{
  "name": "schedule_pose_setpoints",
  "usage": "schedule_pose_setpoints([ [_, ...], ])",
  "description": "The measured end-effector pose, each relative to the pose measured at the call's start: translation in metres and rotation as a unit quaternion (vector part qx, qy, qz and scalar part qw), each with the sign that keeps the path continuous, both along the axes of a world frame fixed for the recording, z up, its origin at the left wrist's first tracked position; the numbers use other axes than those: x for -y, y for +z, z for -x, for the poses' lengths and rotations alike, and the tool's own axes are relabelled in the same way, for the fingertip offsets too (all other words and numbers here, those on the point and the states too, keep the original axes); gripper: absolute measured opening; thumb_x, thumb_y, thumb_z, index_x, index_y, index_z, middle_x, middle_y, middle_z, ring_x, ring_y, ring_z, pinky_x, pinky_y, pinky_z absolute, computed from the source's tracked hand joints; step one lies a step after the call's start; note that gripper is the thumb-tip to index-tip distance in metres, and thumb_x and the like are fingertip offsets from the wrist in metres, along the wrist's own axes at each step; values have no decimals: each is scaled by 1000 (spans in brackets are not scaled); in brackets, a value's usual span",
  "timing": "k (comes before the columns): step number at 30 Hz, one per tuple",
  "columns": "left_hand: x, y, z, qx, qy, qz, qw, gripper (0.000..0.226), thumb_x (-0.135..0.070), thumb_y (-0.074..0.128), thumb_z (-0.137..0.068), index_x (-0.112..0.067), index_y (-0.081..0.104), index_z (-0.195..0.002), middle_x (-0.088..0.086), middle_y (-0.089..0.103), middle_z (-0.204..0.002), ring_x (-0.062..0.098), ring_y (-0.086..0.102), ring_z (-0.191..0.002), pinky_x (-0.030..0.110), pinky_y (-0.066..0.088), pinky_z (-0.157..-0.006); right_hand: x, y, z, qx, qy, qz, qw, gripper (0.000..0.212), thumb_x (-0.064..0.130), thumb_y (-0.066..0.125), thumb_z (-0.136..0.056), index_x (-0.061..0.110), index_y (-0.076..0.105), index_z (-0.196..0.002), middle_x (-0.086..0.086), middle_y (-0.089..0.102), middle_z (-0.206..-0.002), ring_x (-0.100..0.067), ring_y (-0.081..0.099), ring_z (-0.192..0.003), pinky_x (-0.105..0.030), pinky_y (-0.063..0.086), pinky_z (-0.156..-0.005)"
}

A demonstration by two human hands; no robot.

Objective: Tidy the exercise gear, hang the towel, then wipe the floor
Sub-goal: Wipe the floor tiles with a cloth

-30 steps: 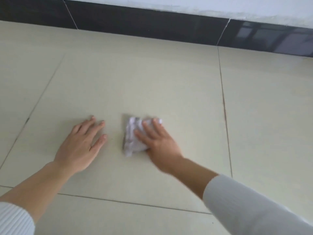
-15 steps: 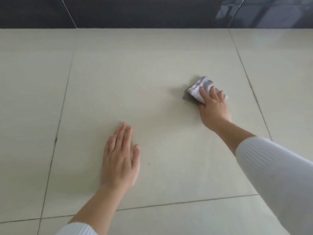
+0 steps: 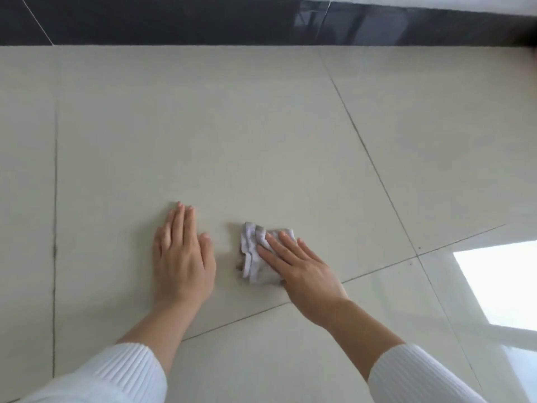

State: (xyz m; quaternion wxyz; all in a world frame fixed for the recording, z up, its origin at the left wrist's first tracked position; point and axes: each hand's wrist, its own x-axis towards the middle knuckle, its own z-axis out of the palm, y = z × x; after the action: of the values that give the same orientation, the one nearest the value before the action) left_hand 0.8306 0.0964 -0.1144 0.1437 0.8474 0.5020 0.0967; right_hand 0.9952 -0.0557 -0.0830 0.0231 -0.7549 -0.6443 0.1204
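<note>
Floor (image 3: 203, 126) of pale tiles fills the view, ending at a dark skirting (image 3: 203, 21) along its far edge. Furthest left, a straight grout line (image 3: 55, 228) runs toward the person. Next comes the left hand (image 3: 181, 257), laid flat on the tile with its fingers straight and close together, holding nothing; it looks to be a prop for the body's weight.

A narrow strip of bare tile separates it from the cloth (image 3: 254, 257), a small crumpled pale rag lying on the floor with its long axis running roughly toward the far edge. The right hand (image 3: 302, 271) presses on the cloth's right part with straight, slightly spread fingers, not curled round it. The rag therefore sticks out to the left of that hand, toward the left one.

The right hand is the one on the rag, so any wiping stroke is its to make, probably with the free edge leading or trailing.

How much cloth lies under the palm is hidden. No dirt or wetness can be made out. A bright reflection (image 3: 502, 286) washes out the floor's right edge, and no gear or towel is in view.
</note>
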Motion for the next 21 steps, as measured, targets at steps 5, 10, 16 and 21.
schedule_pose_setpoints([
  [5,0,-3,-1,-3,4,-23,1000,62,-38,27,-92,-2,40,-141,14,35,-151,26,30,-140,44,24,-115,12,8,-102,8,-251,72,965,65,22,41,-101,31,3,-153,6,-1,-161,-17,0,-148,-33,4,-120],
  [10,-3,6,3,9,-21,38,999,99,-75,28,-73,-13,22,-150,0,13,-160,14,6,-146,36,8,-118,1,5,-158,-7,-379,83,922,61,20,37,-98,34,11,-152,0,4,-161,-29,4,-146,-43,18,-117],
  [16,6,2,8,-15,-49,37,998,95,-68,31,-78,-10,14,-151,4,6,-161,16,0,-147,33,3,-119,-25,-4,-88,-52,-228,32,972,62,20,38,-97,45,15,-149,3,-1,-161,-29,-10,-147,-43,13,-118],
  [21,41,-9,15,53,-30,-7,998,78,-50,36,-82,1,35,-141,23,33,-148,35,27,-139,40,18,-115,40,-19,3,-62,24,-31,997,63,19,36,-84,34,36,-145,-9,26,-156,-41,16,-143,-48,5,-117],
])
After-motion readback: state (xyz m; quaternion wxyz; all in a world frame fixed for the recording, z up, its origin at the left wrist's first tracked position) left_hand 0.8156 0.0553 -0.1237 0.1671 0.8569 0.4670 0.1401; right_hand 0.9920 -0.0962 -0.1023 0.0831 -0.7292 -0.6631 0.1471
